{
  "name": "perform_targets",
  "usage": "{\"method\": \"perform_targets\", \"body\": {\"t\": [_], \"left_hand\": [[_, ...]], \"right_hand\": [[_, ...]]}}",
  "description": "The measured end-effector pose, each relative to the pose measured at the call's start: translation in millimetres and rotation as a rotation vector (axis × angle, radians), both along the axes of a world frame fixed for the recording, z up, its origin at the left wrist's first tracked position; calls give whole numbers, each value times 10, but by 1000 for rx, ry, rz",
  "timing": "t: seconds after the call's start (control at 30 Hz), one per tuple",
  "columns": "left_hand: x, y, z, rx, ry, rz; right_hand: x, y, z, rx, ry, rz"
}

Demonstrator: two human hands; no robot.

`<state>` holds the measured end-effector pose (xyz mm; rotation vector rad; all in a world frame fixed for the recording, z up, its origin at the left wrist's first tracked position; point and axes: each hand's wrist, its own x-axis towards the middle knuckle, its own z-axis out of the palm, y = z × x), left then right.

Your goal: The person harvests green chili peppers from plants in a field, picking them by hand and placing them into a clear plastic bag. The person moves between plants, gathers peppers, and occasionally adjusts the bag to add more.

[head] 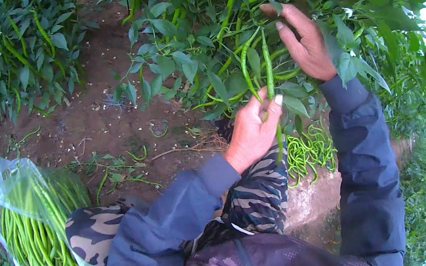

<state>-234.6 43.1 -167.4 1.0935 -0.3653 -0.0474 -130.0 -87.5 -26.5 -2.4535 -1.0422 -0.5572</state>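
Observation:
My left hand (252, 128) is closed around the lower parts of long green chili peppers (268, 65). One runs down past the thumb, and a curved one lies beside it. Their upper ends reach up among the leaves of a pepper plant (183, 61); whether they are still attached cannot be told. Above and to the right, my right hand (303, 38) reaches into the foliage near the pepper stems. Its thumb and forefinger are apart, and a leaf covers part of the forefinger. The other fingers are mostly hidden.
On the left stands a clear plastic bag (38, 232) filled with green peppers. A heap of curly peppers (308, 152) lies on the ground beyond my knee. Cut stems and loose peppers (116, 175) litter the soil (107, 113). More pepper plants (23, 51) grow at upper left.

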Motion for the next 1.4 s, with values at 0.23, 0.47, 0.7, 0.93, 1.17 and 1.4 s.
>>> {"method": "perform_targets", "body": {"t": [0.23,0.47,0.7,0.93,1.17,1.4], "left_hand": [[154,196,346,333,-37,461],[596,614,616,484,-77,488],[241,981,1010,447,125,48],[-227,1767,1057,334,123,-36],[167,2766,1244,16,144,349],[1496,3557,825,342,-18,1158]], "right_hand": [[-156,204,-116,153,92,1],[-693,634,-133,127,97,-104],[-952,611,-106,314,344,-184],[-1575,1149,-53,485,554,-120],[-1194,2724,-810,614,944,130],[497,3929,-1087,1071,866,-245]]}}
